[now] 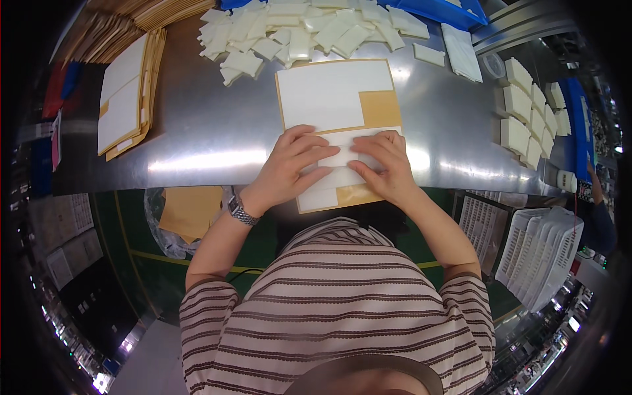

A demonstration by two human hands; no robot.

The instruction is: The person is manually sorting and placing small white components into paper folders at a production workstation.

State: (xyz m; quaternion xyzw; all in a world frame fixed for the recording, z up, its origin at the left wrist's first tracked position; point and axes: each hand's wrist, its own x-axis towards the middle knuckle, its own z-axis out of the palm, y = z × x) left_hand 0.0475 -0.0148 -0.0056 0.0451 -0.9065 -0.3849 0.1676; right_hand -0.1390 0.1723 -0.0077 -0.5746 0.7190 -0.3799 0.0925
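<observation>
In front of me on the metal table lies a tan sheet bearing large white panels, with its near part reaching past the table's front edge. My left hand rests on the near white panel from the left, fingers stretched and a little apart. From the right, my right hand touches the same panel, its fingers bent slightly and its thumb spread. Between the fingertips shows a small whitish patch; whether it is a separate piece I cannot tell. A metal-banded watch is on my left wrist.
Flat white pieces lie heaped at the table's far side. Tan-and-white sheets are stacked at the left, beside more tan stacks. White blocks stand in rows at the right. White plastic trays are below the table's right side.
</observation>
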